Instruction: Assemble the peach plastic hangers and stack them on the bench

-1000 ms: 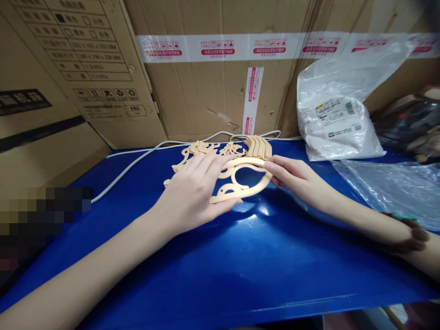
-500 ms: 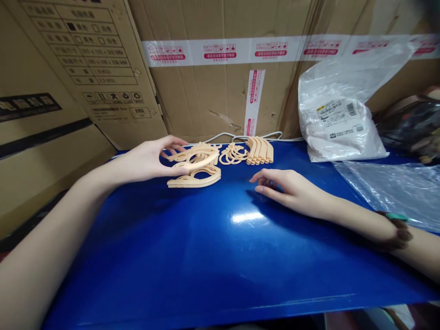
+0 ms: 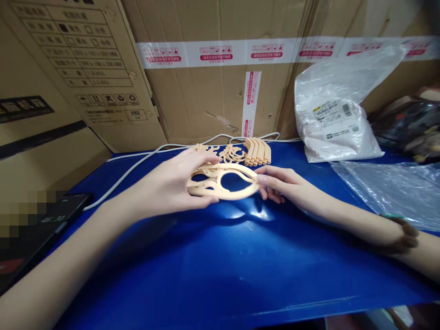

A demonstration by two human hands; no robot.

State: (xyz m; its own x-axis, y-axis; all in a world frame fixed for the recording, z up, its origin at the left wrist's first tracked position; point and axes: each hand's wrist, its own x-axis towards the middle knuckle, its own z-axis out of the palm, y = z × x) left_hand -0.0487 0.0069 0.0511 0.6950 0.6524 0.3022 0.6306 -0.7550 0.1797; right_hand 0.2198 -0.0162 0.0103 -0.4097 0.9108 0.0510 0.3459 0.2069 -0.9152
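Brown cardboard boxes [image 3: 206, 101] stand beyond the grip; a blue tabletop [image 3: 220, 275] lies beneath it. A white plastic bag [image 3: 340, 123] sits beyond and right. The left hand [image 3: 172, 183] grasps the left end of a cream openwork piece [image 3: 233, 195]; the right hand [image 3: 288, 182] pinches its right end. Just beyond the grip: stacked curved strips [image 3: 257, 152], then, to their left, looped pieces [image 3: 227, 153].

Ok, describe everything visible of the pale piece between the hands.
The pale piece looks like smooth plastic: a curved rim around one large oval opening, with smaller cutouts leftward. Its layering is unclear. It lies crosswise, apparently raised above the blue table. The left hand grips and partly hides its left end; the right hand holds its right tip.
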